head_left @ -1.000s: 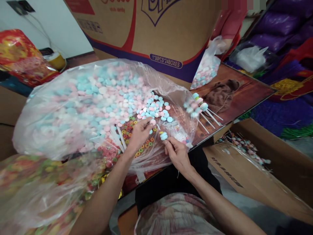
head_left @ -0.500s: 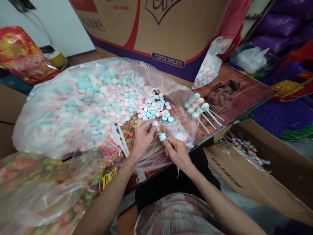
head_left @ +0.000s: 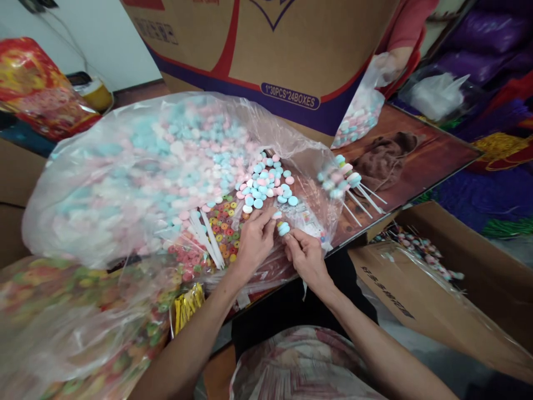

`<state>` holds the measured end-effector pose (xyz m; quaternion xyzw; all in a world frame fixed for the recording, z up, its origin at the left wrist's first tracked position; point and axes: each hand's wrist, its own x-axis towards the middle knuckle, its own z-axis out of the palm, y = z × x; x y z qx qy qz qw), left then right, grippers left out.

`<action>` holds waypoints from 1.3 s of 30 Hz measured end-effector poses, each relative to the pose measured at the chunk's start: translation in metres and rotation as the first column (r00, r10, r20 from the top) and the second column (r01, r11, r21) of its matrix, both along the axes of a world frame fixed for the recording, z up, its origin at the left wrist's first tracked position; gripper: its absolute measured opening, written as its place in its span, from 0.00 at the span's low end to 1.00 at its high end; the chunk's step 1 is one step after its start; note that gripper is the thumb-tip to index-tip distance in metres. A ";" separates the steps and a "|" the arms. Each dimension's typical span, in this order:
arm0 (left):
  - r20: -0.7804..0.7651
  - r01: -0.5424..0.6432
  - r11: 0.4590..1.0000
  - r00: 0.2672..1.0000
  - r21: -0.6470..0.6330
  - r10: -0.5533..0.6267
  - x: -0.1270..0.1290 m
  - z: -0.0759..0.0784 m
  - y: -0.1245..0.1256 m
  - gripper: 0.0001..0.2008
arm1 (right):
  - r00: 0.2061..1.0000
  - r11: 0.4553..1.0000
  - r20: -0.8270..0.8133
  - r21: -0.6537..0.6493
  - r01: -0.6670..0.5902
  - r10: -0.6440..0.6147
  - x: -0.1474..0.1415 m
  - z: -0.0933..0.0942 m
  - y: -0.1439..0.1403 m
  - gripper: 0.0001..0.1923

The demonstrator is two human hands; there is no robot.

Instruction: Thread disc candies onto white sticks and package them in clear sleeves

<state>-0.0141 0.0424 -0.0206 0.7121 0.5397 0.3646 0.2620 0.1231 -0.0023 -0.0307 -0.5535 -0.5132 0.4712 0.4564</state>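
At the mouth of the big candy bag [head_left: 137,166], the right hand [head_left: 306,258] pinches a stick of stacked candies [head_left: 283,228] while, at 9 o'clock of it, the left hand [head_left: 254,241] pinches 1 candy [head_left: 276,215] close above, seemingly to thread it.

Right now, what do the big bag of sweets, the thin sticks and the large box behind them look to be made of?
The big bag looks like thin clear plastic film: glossy, crinkled, the pastel discs showing through. The sticks appear to be smooth white plastic or rolled paper; the picture cannot settle which. The box looks like matte brown corrugated cardboard with printed red and purple bands.
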 end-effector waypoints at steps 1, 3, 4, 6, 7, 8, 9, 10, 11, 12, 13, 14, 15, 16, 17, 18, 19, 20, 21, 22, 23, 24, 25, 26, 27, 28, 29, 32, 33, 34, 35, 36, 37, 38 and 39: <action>0.021 0.011 1.000 1.000 -0.014 -0.011 0.002 0.000 -0.003 0.16 | 1.000 1.000 0.005 0.001 0.006 -0.006 0.000 -0.001 0.000 0.17; 0.060 0.035 0.998 0.998 -0.048 -0.032 0.006 -0.002 -0.011 0.16 | 1.000 1.000 0.003 -0.005 0.019 -0.019 0.001 -0.001 0.000 0.17; 0.078 0.045 0.997 0.996 -0.068 -0.040 0.007 -0.003 -0.015 0.17 | 1.000 1.000 -0.002 -0.014 0.022 -0.022 0.002 0.000 0.001 0.17; 0.114 0.059 0.993 0.992 -0.100 -0.048 0.006 -0.005 -0.020 0.18 | 1.000 0.999 -0.009 -0.034 0.018 -0.018 0.004 0.001 0.002 0.18; 0.131 0.067 0.991 0.990 -0.113 -0.052 0.004 -0.005 -0.021 0.18 | 1.000 0.999 -0.008 -0.043 0.005 -0.005 0.005 0.002 0.003 0.19; 0.147 0.079 0.989 0.987 -0.126 -0.060 -0.001 -0.004 -0.022 0.19 | 1.000 0.999 -0.004 -0.049 -0.014 0.014 0.005 0.003 0.003 0.19; 0.161 0.087 0.987 0.985 -0.136 -0.064 -0.007 -0.003 -0.020 0.19 | 0.999 0.998 0.003 -0.050 -0.032 0.032 0.006 0.003 0.004 0.20; 0.173 0.081 0.987 0.983 -0.138 -0.056 -0.014 -0.001 -0.018 0.20 | 0.999 0.998 0.007 -0.049 -0.043 0.043 0.006 0.003 0.004 0.20; 0.177 0.057 0.990 0.984 -0.129 -0.033 -0.022 0.001 -0.015 0.20 | 0.999 0.998 0.006 -0.047 -0.046 0.046 0.006 0.003 0.004 0.20; 0.166 0.017 0.994 0.986 -0.107 0.001 -0.031 0.003 -0.011 0.20 | 0.999 0.998 0.001 -0.043 -0.039 0.039 0.005 0.002 0.004 0.20; 0.134 -0.037 0.997 0.990 -0.067 0.046 -0.039 0.005 -0.007 0.18 | 1.000 0.999 -0.004 -0.040 -0.022 0.022 0.005 0.000 0.003 0.20; 0.076 -0.086 0.996 0.993 -0.016 0.087 -0.047 0.006 -0.003 0.16 | 1.000 0.999 -0.007 -0.037 -0.004 0.004 0.004 -0.001 0.002 0.19; 0.000 -0.119 0.992 0.993 0.027 0.119 -0.053 0.007 0.000 0.14 | 1.000 0.999 -0.008 -0.034 0.009 -0.009 0.004 -0.002 0.002 0.19; -0.080 -0.128 0.990 0.988 0.056 0.132 -0.057 0.007 0.002 0.13 | 1.000 0.999 -0.005 -0.031 0.016 -0.016 0.004 -0.003 0.001 0.18; -0.155 -0.124 0.990 0.979 0.068 0.133 -0.059 0.006 0.003 0.11 | 1.000 0.999 0.000 -0.028 0.017 -0.017 0.003 -0.004 0.000 0.18; -0.221 -0.117 0.991 0.967 0.066 0.129 -0.059 0.005 0.003 0.11 | 1.000 1.000 0.005 -0.025 0.012 -0.012 0.003 -0.005 0.000 0.18; -0.279 -0.111 0.992 0.952 0.057 0.122 -0.057 0.004 0.003 0.10 | 1.000 1.000 0.010 -0.023 0.003 -0.002 0.003 -0.005 -0.001 0.19; -0.332 -0.110 0.993 0.936 0.046 0.119 -0.054 0.002 0.002 0.09 | 1.000 1.000 0.014 -0.021 -0.006 0.006 0.003 -0.005 -0.001 0.19; -0.380 -0.115 0.993 0.917 0.037 0.121 -0.051 0.000 0.001 0.09 | 1.000 1.000 0.020 -0.018 -0.011 0.011 0.003 -0.004 -0.001 0.20; -0.421 -0.123 0.992 0.899 0.028 0.123 -0.048 -0.001 0.000 0.08 | 1.000 1.000 0.027 -0.015 -0.013 0.014 0.003 -0.004 -0.001 0.20; -0.449 -0.130 0.991 0.885 0.020 0.125 -0.046 -0.002 0.000 0.08 | 0.999 1.000 0.033 -0.011 -0.013 0.013 0.003 -0.003 -0.001 0.20; -0.462 -0.129 0.992 0.879 0.013 0.121 -0.045 -0.003 -0.001 0.08 | 0.999 1.000 0.039 -0.007 -0.010 0.010 0.003 -0.003 -0.001 0.20; -0.457 -0.131 0.991 0.881 0.012 0.122 -0.045 -0.003 0.000 0.08 | 0.999 1.000 0.043 -0.004 -0.006 0.006 0.003 -0.003 -0.001 0.20; -0.438 -0.137 0.990 0.889 0.018 0.131 -0.046 -0.003 0.000 0.08 | 0.999 1.000 0.044 -0.003 -0.005 0.005 0.003 -0.003 -0.001 0.20; -0.411 -0.149 0.988 0.900 0.031 0.148 -0.048 -0.002 0.000 0.08 | 0.999 1.000 0.042 -0.001 -0.005 0.005 0.003 -0.003 -0.002 0.20; -0.377 -0.169 0.984 0.910 0.047 0.174 -0.050 -0.002 0.001 0.08 | 0.999 1.000 0.039 0.001 -0.007 0.007 0.003 -0.003 -0.002 0.19; -0.340 -0.192 0.979 0.919 0.062 0.201 -0.051 0.000 0.002 0.08 | 0.999 1.000 0.037 0.002 -0.009 0.009 0.003 -0.004 -0.002 0.19; -0.271 -0.195 0.979 0.941 0.059 0.203 -0.046 0.006 0.005 0.07 | 0.999 1.000 0.034 0.008 -0.014 0.014 0.003 -0.005 -0.002 0.19; -0.278 -0.161 0.986 0.946 0.049 0.168 -0.042 0.008 0.007 0.07 | 0.999 1.000 0.032 0.010 -0.012 0.012 0.003 -0.005 -0.003 0.19; -0.303 -0.119 0.992 0.945 0.039 0.126 -0.036 0.010 0.009 0.08 | 0.999 1.000 0.031 0.010 -0.009 0.009 0.003 -0.005 -0.003 0.19; -0.344 -0.076 0.997 0.935 0.034 0.083 -0.030 0.012 0.012 0.08 | 1.000 1.000 0.030 0.009 -0.006 0.006 0.003 -0.005 -0.003 0.19; -0.397 -0.038 0.999 0.917 0.030 0.047 -0.024 0.014 0.014 0.09 | 1.000 1.000 0.030 0.007 -0.002 0.002 0.003 -0.005 -0.003 0.19; -0.454 -0.004 1.000 0.891 0.025 0.015 -0.019 0.015 0.017 0.10 | 1.000 1.000 0.029 0.005 0.000 -0.001 0.003 -0.005 -0.003 0.19; -0.509 0.021 1.000 0.861 0.018 -0.009 -0.015 0.015 0.019 0.11 | 1.000 1.000 0.028 0.005 0.000 -0.001 0.003 -0.005 -0.003 0.19; -0.557 0.042 0.999 0.830 0.011 -0.028 -0.012 0.015 0.021 0.12 | 1.000 1.000 0.026 0.006 -0.001 0.001 0.003 -0.005 -0.004 0.19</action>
